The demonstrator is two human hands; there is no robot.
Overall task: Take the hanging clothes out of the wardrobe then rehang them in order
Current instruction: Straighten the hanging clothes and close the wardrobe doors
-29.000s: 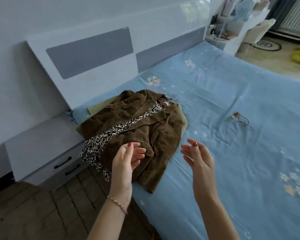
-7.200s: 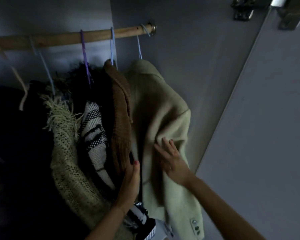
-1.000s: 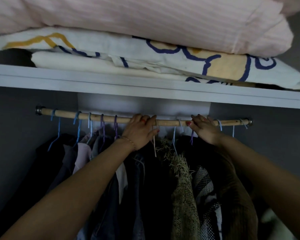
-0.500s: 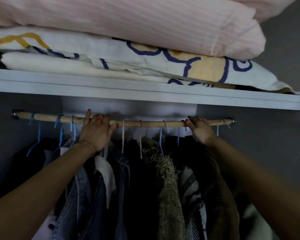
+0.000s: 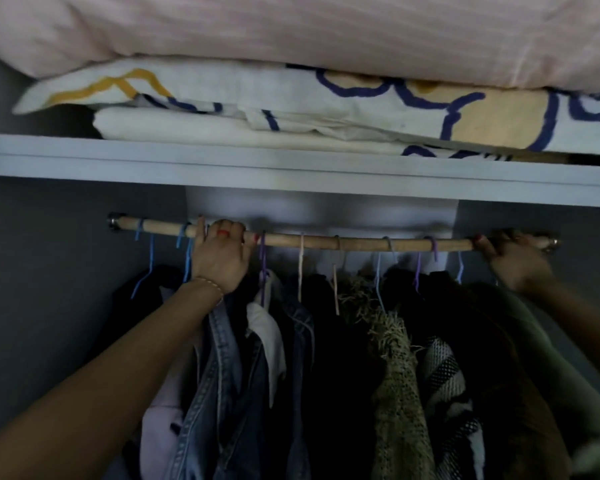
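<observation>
Left hand [image 5: 220, 258]: fingers curled over rail [image 5: 326, 241]
Right hand [image 5: 513, 259]: grasping rail's far end
Clothes [image 5: 326, 358]: hanging between, below both hands
Handling: soft, light; lift by hanger hooks [image 5: 263, 252]

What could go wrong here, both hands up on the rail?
1. The left hand curls over the rail among the hanger hooks; sliding could bunch or unhook them.
2. The clothes hang tightly packed, so moving one may drag its neighbours.
3. The right hand is blurred at the rail's end; its grip is unclear.
</observation>
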